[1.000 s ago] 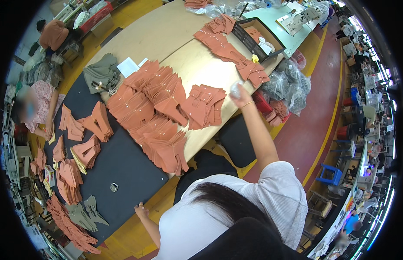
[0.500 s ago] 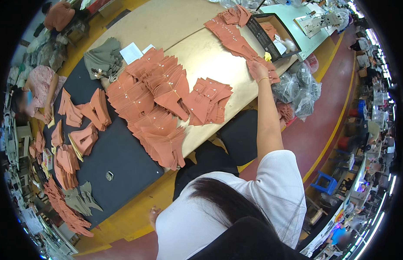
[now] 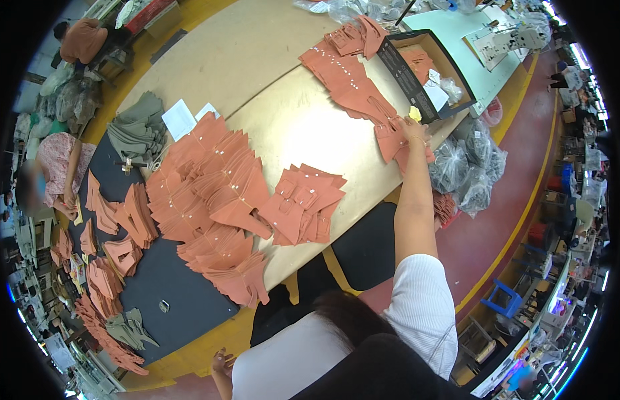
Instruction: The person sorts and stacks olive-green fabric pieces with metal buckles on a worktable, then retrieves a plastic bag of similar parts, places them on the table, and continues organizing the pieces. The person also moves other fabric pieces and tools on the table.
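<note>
My right arm reaches across to the table's right edge. There my right hand (image 3: 412,129) is closed on rust-orange cut pieces (image 3: 388,141), palm down; its fingertips are partly hidden. A small yellow item (image 3: 414,114) sits just beyond the fingers, by the corner of a black box (image 3: 408,77) holding more orange pieces. A long overlapping row of orange pieces (image 3: 340,77) runs left from the hand. Low beside my body, my left hand (image 3: 223,362) hangs with its fingers apart and nothing in it.
Fanned orange stacks (image 3: 203,180) and a pocketed pile (image 3: 306,203) cover the table's near side. Grey-green pieces (image 3: 136,123) and white papers (image 3: 180,120) lie farther left. A person (image 3: 63,160) works at the left edge. Plastic bags (image 3: 466,167) bulge below the right edge.
The view has shifted, so the table sits lower and left. My right hand has moved slightly farther right along the pieces, and more of one piece shows on its left. My left hand still hangs.
</note>
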A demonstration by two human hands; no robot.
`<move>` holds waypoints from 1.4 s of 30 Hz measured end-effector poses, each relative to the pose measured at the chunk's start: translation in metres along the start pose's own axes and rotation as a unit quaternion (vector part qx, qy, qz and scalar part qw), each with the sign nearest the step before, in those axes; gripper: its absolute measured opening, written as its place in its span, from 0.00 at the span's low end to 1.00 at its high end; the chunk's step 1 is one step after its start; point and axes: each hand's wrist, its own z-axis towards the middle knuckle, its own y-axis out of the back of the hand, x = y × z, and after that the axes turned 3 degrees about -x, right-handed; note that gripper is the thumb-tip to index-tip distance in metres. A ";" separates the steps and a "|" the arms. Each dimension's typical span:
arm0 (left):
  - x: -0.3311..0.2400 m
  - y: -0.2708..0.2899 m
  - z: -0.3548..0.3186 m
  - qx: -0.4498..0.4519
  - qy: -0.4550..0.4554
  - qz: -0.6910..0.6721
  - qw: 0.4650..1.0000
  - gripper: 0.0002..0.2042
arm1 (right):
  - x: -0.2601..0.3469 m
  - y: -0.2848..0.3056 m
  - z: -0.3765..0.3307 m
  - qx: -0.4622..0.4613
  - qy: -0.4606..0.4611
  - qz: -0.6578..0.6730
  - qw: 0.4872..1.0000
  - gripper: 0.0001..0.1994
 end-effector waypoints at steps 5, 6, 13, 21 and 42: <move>-0.034 -0.011 -0.104 -0.063 -0.146 -0.042 0.986 0.23 | 0.005 -0.003 0.028 0.085 0.055 -0.004 0.995 0.26; -0.038 -0.013 -0.119 -0.081 -0.211 -0.059 0.972 0.23 | 0.005 -0.003 0.025 0.081 0.089 0.017 0.993 0.25; -0.054 -0.015 -0.091 -0.072 -0.007 0.029 0.997 0.24 | 0.016 0.042 -0.026 -0.314 0.361 0.048 0.877 0.22; -0.027 0.009 -0.029 -0.035 -0.022 0.003 0.999 0.23 | 0.020 0.095 0.028 -0.102 0.226 -0.037 0.968 0.21; 0.209 0.033 0.092 0.003 0.006 -0.173 0.985 0.27 | 0.224 0.095 -0.491 0.147 0.670 0.191 0.702 0.16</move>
